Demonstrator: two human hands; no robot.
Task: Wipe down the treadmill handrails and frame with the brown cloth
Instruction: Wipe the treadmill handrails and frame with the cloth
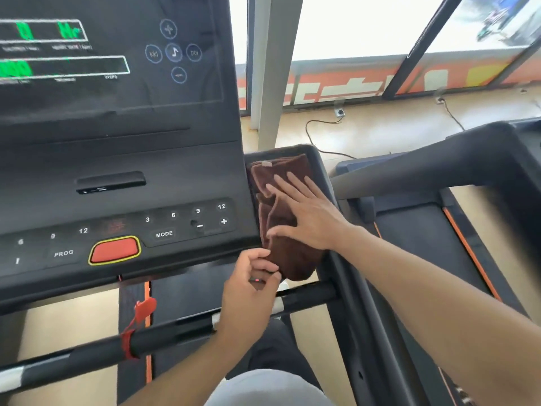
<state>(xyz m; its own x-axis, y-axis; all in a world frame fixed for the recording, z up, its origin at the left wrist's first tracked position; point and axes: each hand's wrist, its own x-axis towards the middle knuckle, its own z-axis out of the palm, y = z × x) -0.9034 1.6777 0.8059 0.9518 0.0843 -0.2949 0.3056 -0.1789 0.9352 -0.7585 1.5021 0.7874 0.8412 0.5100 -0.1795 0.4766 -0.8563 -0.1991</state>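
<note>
The cloth [281,218] lies on the frame [322,168] beside the console [123,177]. The right hand [304,215] presses it, fingers spread; the left hand [248,282] seemingly pinches its lower edge.

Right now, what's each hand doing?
Left hand: pinching the brown cloth's lower edge.
Right hand: open, flat, pressing the cloth.
</note>
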